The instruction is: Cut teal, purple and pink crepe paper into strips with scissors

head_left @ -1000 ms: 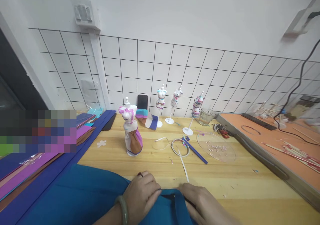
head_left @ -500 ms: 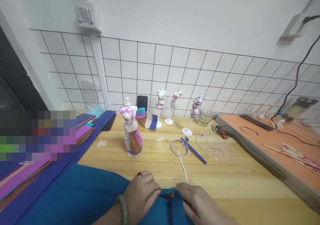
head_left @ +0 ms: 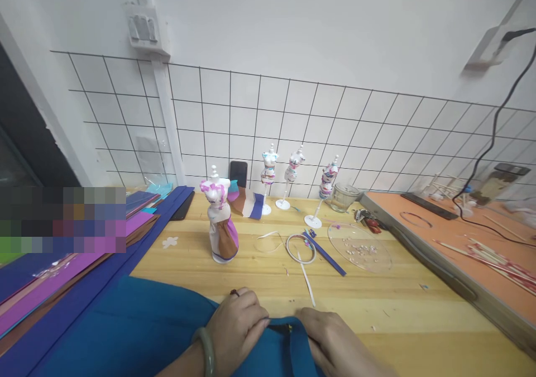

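Hands and teal cloth at a wooden table [head_left: 352, 304]. The left hand [head_left: 238, 324], wearing a bracelet [head_left: 206, 350], and the right hand [head_left: 333, 335] have their fingers curled closed on the teal cloth [head_left: 134, 321], which lies at the table's near side, a dark opening [head_left: 277, 328] between them. Compared with one second earlier, both hands keep their places; a small yellowish bit [head_left: 289, 328] now shows at the opening, and the patchwork strip [head_left: 251, 204] beyond presents a narrower teal end.
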`<state>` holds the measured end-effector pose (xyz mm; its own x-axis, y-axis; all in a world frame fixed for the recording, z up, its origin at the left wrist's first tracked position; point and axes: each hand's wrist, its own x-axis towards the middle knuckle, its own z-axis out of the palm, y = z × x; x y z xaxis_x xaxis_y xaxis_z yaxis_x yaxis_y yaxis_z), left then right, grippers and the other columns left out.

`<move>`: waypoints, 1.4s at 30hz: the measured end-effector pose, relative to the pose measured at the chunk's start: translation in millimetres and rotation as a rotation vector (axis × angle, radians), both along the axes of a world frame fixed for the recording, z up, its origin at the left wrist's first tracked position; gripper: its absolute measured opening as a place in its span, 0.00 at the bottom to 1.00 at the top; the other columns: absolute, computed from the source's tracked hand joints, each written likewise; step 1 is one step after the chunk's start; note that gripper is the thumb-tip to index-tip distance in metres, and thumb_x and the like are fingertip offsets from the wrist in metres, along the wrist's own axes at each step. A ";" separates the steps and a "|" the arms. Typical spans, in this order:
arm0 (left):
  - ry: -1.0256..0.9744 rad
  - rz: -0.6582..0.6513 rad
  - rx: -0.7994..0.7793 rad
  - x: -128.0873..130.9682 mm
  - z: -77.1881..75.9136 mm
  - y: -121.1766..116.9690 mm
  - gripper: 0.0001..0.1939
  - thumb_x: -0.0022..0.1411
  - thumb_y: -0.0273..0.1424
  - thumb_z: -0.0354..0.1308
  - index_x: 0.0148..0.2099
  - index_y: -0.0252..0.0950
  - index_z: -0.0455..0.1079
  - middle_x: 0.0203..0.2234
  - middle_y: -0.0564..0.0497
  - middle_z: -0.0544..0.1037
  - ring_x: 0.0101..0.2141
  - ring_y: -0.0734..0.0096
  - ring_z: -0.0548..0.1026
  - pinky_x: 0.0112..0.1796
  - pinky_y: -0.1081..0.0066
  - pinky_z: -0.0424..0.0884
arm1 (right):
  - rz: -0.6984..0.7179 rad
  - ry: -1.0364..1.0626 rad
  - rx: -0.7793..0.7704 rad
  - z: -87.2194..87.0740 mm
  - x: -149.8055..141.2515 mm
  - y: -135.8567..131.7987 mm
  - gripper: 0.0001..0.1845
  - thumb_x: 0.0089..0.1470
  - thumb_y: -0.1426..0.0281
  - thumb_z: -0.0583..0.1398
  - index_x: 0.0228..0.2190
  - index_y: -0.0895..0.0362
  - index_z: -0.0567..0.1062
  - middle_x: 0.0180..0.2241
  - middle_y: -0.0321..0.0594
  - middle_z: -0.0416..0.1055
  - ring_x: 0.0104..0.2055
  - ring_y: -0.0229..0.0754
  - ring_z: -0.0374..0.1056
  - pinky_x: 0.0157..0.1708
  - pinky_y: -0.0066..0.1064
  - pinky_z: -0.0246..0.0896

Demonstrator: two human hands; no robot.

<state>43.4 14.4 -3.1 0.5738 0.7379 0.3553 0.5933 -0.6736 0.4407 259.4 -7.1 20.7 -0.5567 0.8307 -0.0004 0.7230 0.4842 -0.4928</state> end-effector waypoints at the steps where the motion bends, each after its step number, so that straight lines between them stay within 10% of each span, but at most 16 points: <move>1: 0.001 0.001 0.004 0.4 0.0 0.1 0.08 0.59 0.24 0.52 0.33 0.37 0.72 0.27 0.50 0.72 0.31 0.69 0.69 0.32 0.71 0.62 | -0.003 0.005 -0.001 -0.4 0.0 -0.6 0.13 0.58 0.71 0.47 0.26 0.55 0.66 0.28 0.37 0.70 0.29 0.37 0.67 0.30 0.24 0.57; 42: -0.031 0.021 0.025 -20.4 6.5 5.3 0.07 0.59 0.26 0.53 0.31 0.36 0.71 0.26 0.52 0.72 0.32 0.70 0.68 0.35 0.69 0.62 | -0.025 -0.004 -0.063 6.8 -16.8 0.5 0.13 0.60 0.63 0.51 0.30 0.56 0.69 0.30 0.36 0.70 0.31 0.38 0.66 0.32 0.26 0.58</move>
